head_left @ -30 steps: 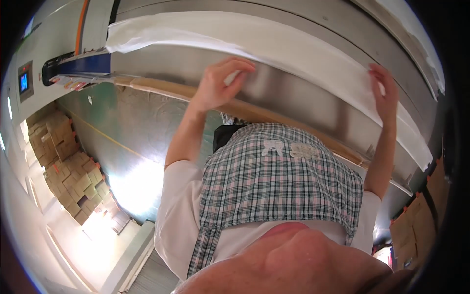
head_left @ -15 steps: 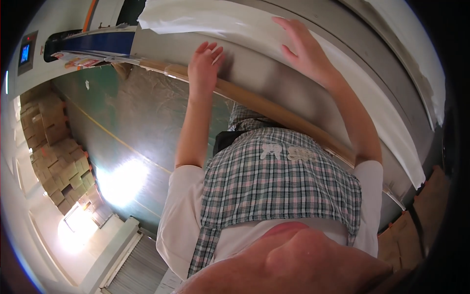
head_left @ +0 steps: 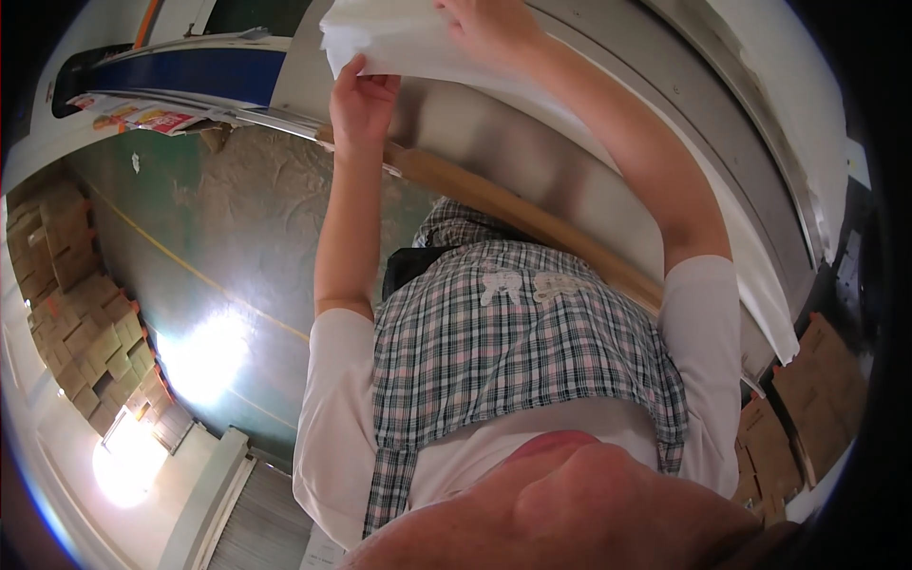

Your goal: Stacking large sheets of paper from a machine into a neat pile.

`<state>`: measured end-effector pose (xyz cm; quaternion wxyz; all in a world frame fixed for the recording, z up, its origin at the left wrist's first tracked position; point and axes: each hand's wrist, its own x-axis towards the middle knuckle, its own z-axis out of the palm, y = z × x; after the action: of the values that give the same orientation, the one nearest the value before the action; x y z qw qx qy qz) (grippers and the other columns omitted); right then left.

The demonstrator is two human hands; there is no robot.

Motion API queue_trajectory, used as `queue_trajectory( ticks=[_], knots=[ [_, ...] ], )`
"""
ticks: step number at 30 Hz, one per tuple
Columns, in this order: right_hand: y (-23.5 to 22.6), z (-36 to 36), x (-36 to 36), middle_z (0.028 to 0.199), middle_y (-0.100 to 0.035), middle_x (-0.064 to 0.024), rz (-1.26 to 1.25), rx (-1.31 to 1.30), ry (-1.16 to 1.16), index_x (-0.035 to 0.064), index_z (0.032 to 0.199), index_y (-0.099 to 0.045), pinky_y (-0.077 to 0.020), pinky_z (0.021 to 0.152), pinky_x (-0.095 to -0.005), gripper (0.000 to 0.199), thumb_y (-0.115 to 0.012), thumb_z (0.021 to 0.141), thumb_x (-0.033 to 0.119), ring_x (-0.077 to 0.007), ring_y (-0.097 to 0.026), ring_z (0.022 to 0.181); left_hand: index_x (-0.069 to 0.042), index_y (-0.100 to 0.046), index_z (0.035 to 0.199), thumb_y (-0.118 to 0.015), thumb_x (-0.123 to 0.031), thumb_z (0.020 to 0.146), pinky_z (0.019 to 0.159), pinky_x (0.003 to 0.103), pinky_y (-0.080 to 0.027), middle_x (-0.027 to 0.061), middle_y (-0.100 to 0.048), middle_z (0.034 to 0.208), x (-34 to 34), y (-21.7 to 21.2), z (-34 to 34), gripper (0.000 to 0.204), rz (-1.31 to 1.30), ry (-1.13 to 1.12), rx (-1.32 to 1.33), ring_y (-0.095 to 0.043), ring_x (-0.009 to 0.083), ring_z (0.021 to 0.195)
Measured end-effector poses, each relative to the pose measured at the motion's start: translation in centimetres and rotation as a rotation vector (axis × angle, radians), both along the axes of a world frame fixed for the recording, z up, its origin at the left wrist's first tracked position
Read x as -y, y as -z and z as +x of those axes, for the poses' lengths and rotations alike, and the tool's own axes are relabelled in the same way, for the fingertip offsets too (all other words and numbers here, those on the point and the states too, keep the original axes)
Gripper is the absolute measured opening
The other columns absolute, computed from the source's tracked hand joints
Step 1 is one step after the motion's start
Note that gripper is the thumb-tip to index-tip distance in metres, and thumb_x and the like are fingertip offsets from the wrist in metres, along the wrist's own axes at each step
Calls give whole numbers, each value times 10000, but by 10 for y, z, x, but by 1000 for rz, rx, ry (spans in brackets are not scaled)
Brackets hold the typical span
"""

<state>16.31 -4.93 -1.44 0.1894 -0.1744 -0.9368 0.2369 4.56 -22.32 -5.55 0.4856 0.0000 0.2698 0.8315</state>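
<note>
A long white sheet (head_left: 418, 47) lies along a grey metal table (head_left: 532, 161) in front of me. My left hand (head_left: 361, 95) pinches the sheet's left end from below, thumb on its edge. My right hand (head_left: 480, 24) grips the same end from above, at the top rim of the picture, with part of the hand cut off. The left end of the sheet is lifted and folded over. The rest of the sheet (head_left: 760, 285) runs off to the right along the table. I wear a plaid apron (head_left: 513, 361) over a white shirt.
A brown cardboard tube (head_left: 494, 204) runs along the table's near edge. A blue machine part (head_left: 190, 71) with printed leaflets (head_left: 142, 116) sits at the upper left. Stacked cardboard boxes (head_left: 66, 313) stand at left, more boxes (head_left: 807, 389) at right. The green floor (head_left: 218, 237) has a yellow line.
Both hands have slid leftward along the sheet and come close together at its left end. That end is now lifted and folded.
</note>
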Motion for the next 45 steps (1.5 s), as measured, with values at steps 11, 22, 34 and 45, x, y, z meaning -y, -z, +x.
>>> queue_trajectory(
  ticks=[11, 22, 34, 45],
  knots=[
    [-46, -57, 13, 737, -560, -178, 60, -75, 32, 23, 670, -532, -436, 557, -433, 86, -574, 662, 97, -343, -554, 626, 45, -402, 1105, -386, -118, 884, 923, 478, -399, 274, -443, 1165, -40, -14, -68, 276, -120, 157, -135, -472, 409, 1054],
    [45, -79, 78, 826, -530, -36, 305, -8, -50, 87, 784, -550, -488, 617, -317, 106, -533, 683, 61, -216, -535, 807, 4, -431, 1186, -601, -197, 812, 813, 323, -441, 120, -551, 1044, -54, 3, -155, 457, -477, 275, -753, -554, 198, 919],
    [53, -46, 100, 856, -529, -22, 305, 70, 30, 110, 850, -522, -386, 730, -308, 169, -529, 681, 118, -187, -507, 853, -72, -628, 898, -593, -283, 792, 725, 362, -462, 142, -618, 873, -82, -20, -111, 239, -384, 253, -2307, -588, 309, 831],
    [35, 232, 124, 933, -523, -109, 125, 271, 561, 51, 878, -523, -416, 820, -369, 309, -615, 583, 57, -291, -485, 951, -7, -539, 706, -446, -185, 838, 526, 432, -397, 198, -541, 679, 0, 44, -149, 241, -949, 259, -2267, -534, 354, 601]
  ],
)
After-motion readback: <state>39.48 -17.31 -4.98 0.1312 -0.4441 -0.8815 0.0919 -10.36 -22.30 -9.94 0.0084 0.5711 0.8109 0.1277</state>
